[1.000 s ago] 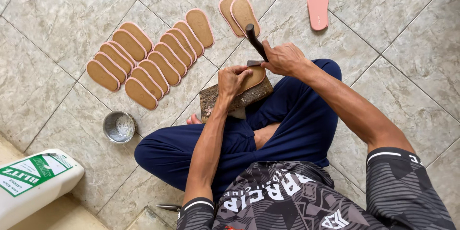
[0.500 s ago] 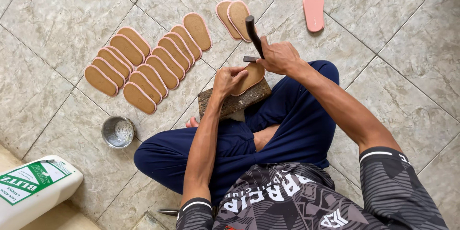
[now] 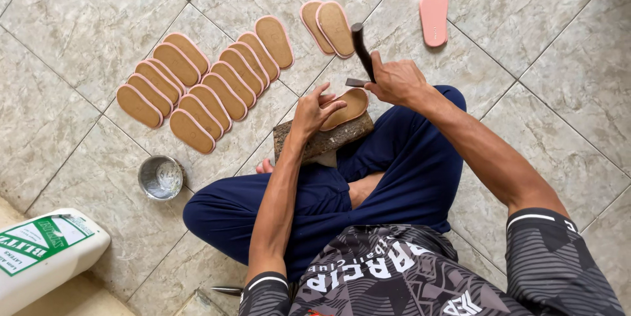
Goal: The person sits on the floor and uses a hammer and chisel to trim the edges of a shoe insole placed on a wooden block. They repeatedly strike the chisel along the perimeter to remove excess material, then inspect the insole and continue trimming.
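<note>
I sit cross-legged on a tiled floor. My left hand [image 3: 314, 109] presses a brown sandal sole [image 3: 350, 106] flat onto a rough wooden block [image 3: 328, 140] in front of my legs. My right hand [image 3: 394, 81] grips the dark handle of a hammer [image 3: 360, 51], its metal head just above the sole's far end. Several matching brown soles with pink edges [image 3: 204, 86] lie in overlapping rows on the tiles to the left.
Two more brown soles [image 3: 328, 26] lie beyond the block, and a single pink sole [image 3: 434, 17] lies farther right. A small metal tin [image 3: 160, 177] stands by my left knee. A white plastic jug with a green label [image 3: 43, 253] lies at lower left.
The right hand with the hammer has shifted slightly while the left hand keeps the sole on the block. The view has drifted a little.
</note>
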`<action>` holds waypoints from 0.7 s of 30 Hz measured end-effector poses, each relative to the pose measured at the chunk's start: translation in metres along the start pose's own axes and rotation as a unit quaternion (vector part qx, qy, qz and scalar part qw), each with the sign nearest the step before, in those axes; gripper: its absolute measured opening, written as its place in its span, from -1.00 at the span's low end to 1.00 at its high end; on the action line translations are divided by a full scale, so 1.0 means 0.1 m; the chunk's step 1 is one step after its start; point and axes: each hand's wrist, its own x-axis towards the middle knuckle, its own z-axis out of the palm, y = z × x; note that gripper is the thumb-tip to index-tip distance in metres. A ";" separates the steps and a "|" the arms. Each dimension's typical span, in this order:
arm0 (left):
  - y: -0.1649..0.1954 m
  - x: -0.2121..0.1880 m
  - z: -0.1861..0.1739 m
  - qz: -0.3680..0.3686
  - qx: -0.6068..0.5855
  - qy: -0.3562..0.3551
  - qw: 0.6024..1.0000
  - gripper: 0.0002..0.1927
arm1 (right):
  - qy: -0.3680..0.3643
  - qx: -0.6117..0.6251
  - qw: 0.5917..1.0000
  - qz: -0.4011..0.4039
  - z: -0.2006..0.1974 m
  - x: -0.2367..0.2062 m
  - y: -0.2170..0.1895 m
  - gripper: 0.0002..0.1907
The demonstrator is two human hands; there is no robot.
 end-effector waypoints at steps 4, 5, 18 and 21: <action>-0.01 -0.01 -0.04 -0.047 0.025 -0.043 0.998 -0.60 | 0.007 0.011 1.000 0.000 0.02 0.04 -0.11 -0.26; -0.01 0.01 -0.04 -0.092 0.004 -0.058 0.994 -0.65 | 0.007 0.021 1.000 0.005 0.04 0.07 -0.14 -0.29; -0.06 0.03 0.11 -0.092 0.008 0.026 0.995 -0.67 | -0.022 -0.010 0.999 -0.024 0.27 0.07 -0.14 -0.26; -0.05 0.00 0.08 -0.078 0.008 0.039 0.996 -0.61 | -0.031 -0.029 0.999 -0.028 0.25 0.01 -0.12 -0.24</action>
